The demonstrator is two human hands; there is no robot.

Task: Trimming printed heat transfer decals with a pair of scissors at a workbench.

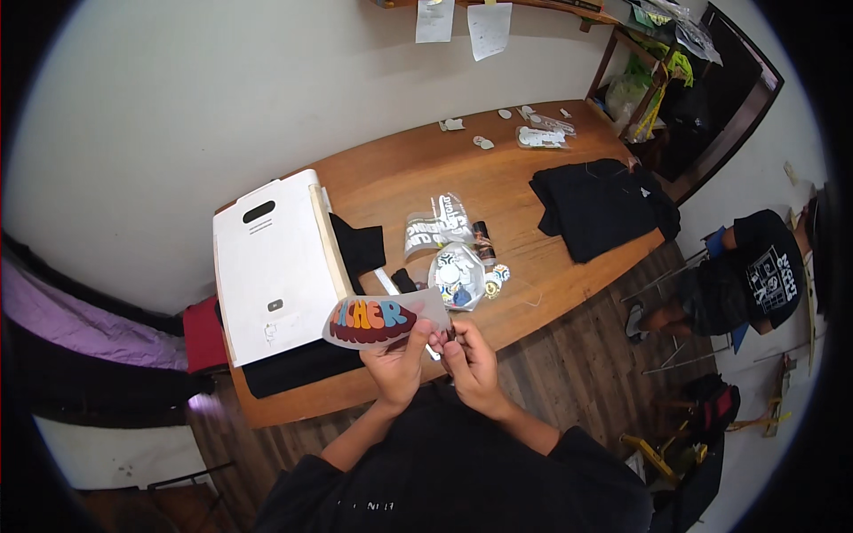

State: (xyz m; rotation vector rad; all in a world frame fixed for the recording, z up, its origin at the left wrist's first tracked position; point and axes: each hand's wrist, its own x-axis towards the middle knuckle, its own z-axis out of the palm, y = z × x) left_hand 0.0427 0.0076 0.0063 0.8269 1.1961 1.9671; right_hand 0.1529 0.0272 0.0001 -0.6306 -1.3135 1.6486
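Film with chunky multicolored lettering over a maroon shape is up in the air above the near side of the wooden table, pinched in the left hand. Right hand is right beside it, fingers curled in near the film's right end, but honestly can't tell what they've got. Whitish dish sits just past the hands, big white boxy machine off to the left, folded black cloth over at far right.

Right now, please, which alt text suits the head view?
The person's left hand holds a colourfully lettered translucent sheet, the right hand close beside it, near a wooden table. A white machine stands left; folded black cloth lies right.
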